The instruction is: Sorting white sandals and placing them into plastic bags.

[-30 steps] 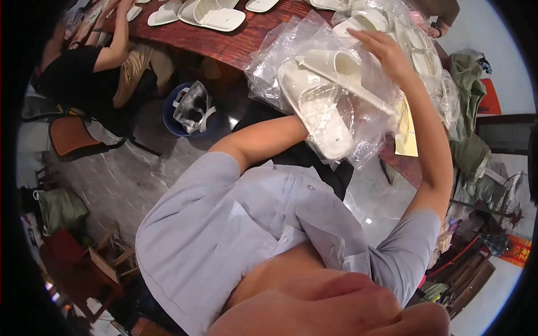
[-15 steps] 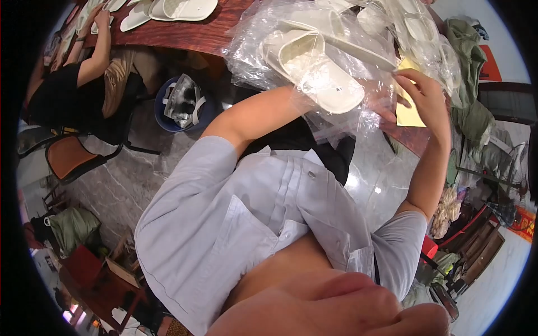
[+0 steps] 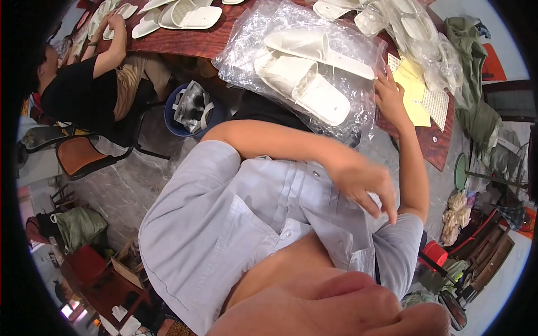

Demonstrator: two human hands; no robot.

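While our left hand (image 3: 364, 180) blurs, loosely bent — can't tell if pinching — our right hand (image 3: 393, 99) is splayed, bagged white slippers (image 3: 325, 101) just left of it.

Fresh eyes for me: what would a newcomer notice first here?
Probably the two white slippers in a clear plastic bag at the near edge of the reddish table, with the right hand by the bag's right side. Next, the left hand, seemingly empty, near the grey shirt, and yellow paper on the right.
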